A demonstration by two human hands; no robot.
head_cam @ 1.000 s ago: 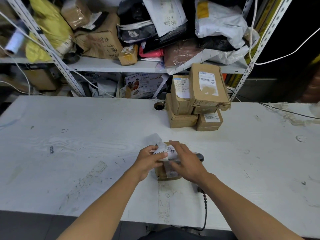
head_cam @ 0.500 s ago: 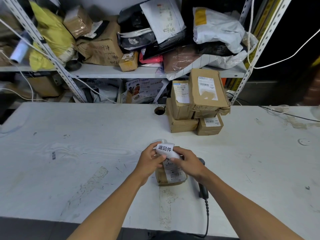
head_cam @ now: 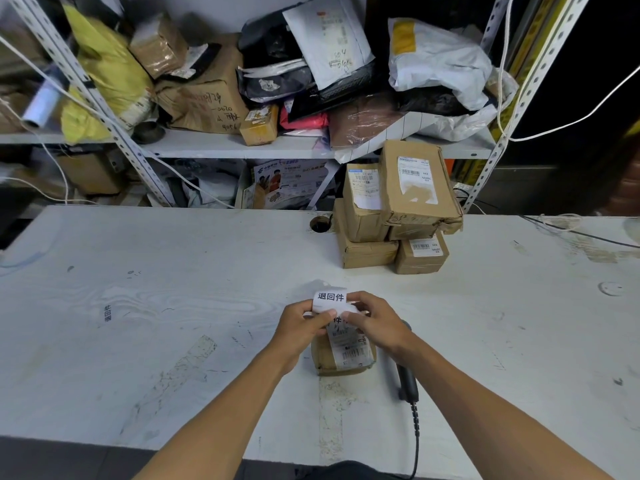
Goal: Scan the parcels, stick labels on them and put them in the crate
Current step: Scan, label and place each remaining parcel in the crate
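Observation:
A small brown cardboard parcel (head_cam: 343, 355) with a white barcode label lies on the white table (head_cam: 173, 306) in front of me. Just above its far end, my left hand (head_cam: 301, 325) and my right hand (head_cam: 375, 322) both pinch a white strip of labels (head_cam: 330, 299) printed with black characters. The strip curls over my fingers. A black barcode scanner (head_cam: 407, 379) lies on the table right of the parcel, partly under my right forearm, its cable running to the near edge.
A stack of several brown parcels (head_cam: 398, 209) stands at the table's back right, beside a round cable hole (head_cam: 320, 224). Behind it, metal shelves (head_cam: 242, 147) hold piled bags and boxes. Cables (head_cam: 571, 230) lie at the far right.
My hands have lifted the label strip off the parcel's top, so the printed characters now face me and the parcel's barcode label shows.

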